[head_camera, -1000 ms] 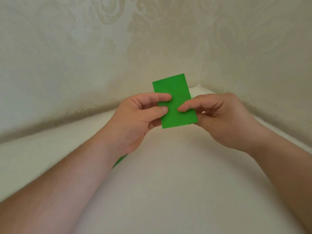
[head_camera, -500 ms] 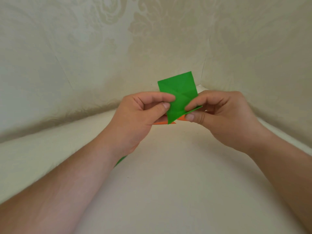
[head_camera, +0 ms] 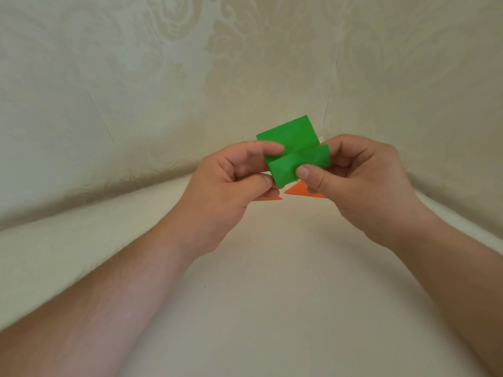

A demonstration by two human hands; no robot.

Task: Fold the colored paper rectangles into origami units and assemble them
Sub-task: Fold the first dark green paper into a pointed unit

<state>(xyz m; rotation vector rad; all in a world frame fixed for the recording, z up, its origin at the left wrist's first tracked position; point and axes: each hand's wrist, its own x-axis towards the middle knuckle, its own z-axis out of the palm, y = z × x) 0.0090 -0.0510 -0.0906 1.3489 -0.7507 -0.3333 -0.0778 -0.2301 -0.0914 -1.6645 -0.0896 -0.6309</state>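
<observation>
I hold the green paper [head_camera: 292, 153] up between my two hands, above the pale table [head_camera: 258, 295]: my left hand [head_camera: 231, 186] pinches its left edge, forefinger on the front and thumb lower down, and my right hand [head_camera: 362, 183] grips its right side with the thumb pressed on the lower flap, which is folded up to a crease across the middle. Just below my fingers, two orange paper pieces [head_camera: 299, 191] lie on the table, partly hidden by my hands.
</observation>
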